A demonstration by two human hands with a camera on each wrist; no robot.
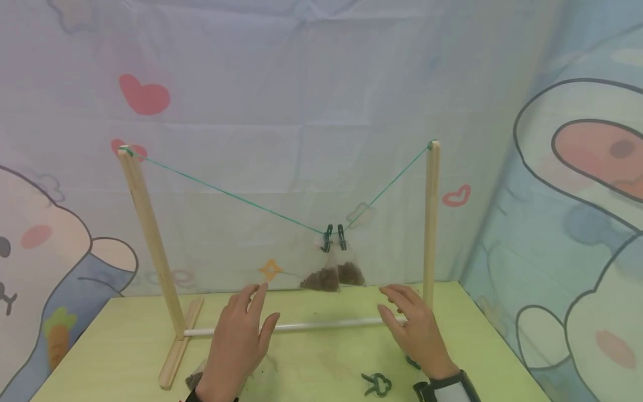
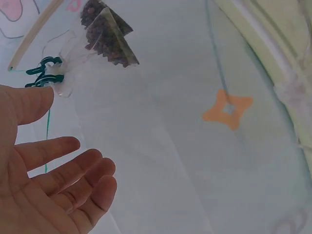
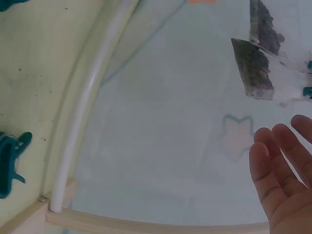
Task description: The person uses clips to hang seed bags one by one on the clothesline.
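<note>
Cartoon-print backdrop (image 1: 241,84), pale yellow-green table (image 1: 311,357). Bags of dark bits (image 1: 351,273) hang from green string (image 1: 221,191) by dark green clips (image 1: 328,240), beyond and between the fingertips of left hand (image 1: 238,335) and right hand (image 1: 416,329), apart from both. Each hand: thumb spread off the fingers, fingers slightly bent. Loose green clip (image 1: 378,385) on table near right wrist; white rod (image 1: 331,325) runs behind hands.

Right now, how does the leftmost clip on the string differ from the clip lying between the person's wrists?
The leftmost clip hangs on the string; the loose clip lies on the table. The leftmost clip holds a bag; the loose clip holds nothing. The leftmost clip looks narrow; the loose clip shows its rounded outline. Both are green.
</note>
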